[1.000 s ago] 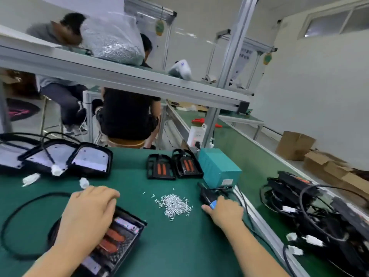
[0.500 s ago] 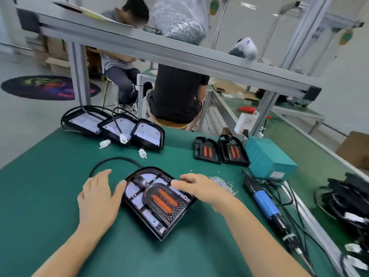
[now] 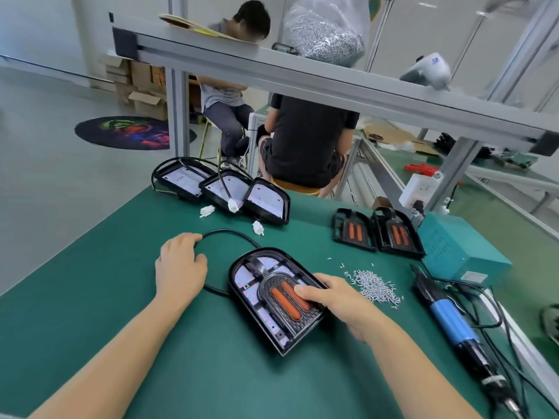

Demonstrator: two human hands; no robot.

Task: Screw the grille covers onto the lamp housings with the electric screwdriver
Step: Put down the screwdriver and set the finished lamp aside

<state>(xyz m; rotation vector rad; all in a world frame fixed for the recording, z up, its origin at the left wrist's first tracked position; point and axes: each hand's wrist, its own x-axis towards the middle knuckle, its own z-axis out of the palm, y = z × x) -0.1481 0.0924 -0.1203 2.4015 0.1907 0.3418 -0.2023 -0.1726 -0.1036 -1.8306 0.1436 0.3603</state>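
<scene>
Shifted left, left hand (image 3: 181, 269) lies flat; right hand (image 3: 334, 300) fingers rest extended on lamp housing (image 3: 276, 297).

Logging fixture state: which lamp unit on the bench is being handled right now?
The lamp housing lying nearest the person, grille cover on top. The right hand rests on its cover. The other units at the bench's far edge are untouched.

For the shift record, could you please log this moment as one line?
right hand presses grille cover | left hand on cable | screwdriver idle | screws loose
</scene>
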